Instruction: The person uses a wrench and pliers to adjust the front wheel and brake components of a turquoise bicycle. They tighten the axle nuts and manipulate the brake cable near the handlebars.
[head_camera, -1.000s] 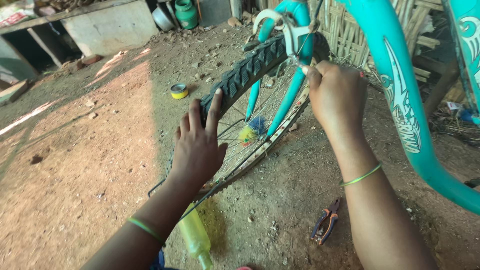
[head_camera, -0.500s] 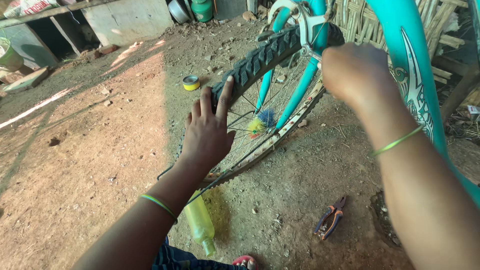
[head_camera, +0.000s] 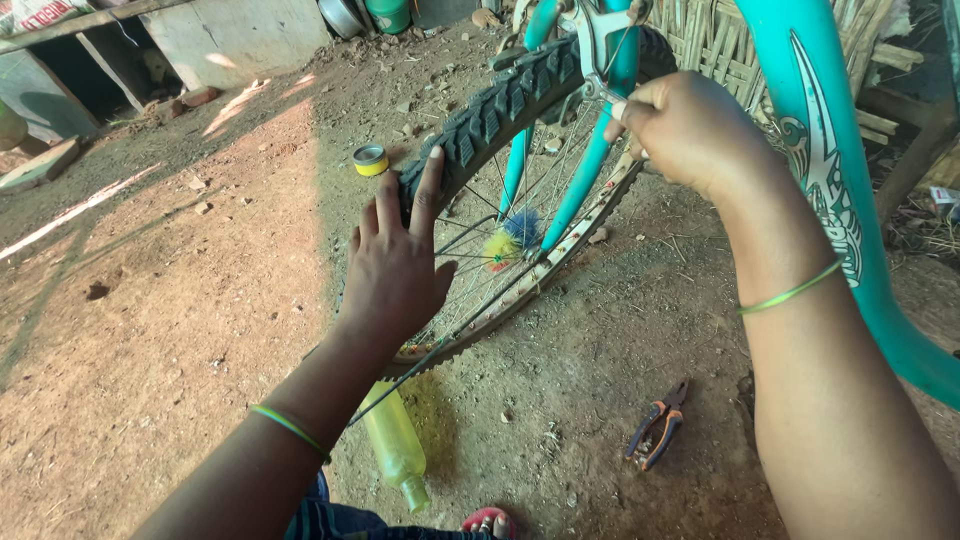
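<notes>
One tyre (head_camera: 500, 105): left hand (head_camera: 395, 270) flat on it, fingers spread; right hand (head_camera: 685, 130) fingers closed at the brake (head_camera: 600, 45). One bottle (head_camera: 395, 445), one pliers (head_camera: 657, 425), one yellow tin (head_camera: 371, 159).

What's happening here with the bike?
A person's left hand lies flat on the knobbly black tyre of a turquoise bicycle frame; the right hand is closed up at the rim by the silver brake. Orange-handled pliers and a yellow plastic bottle lie on the dirt.
</notes>
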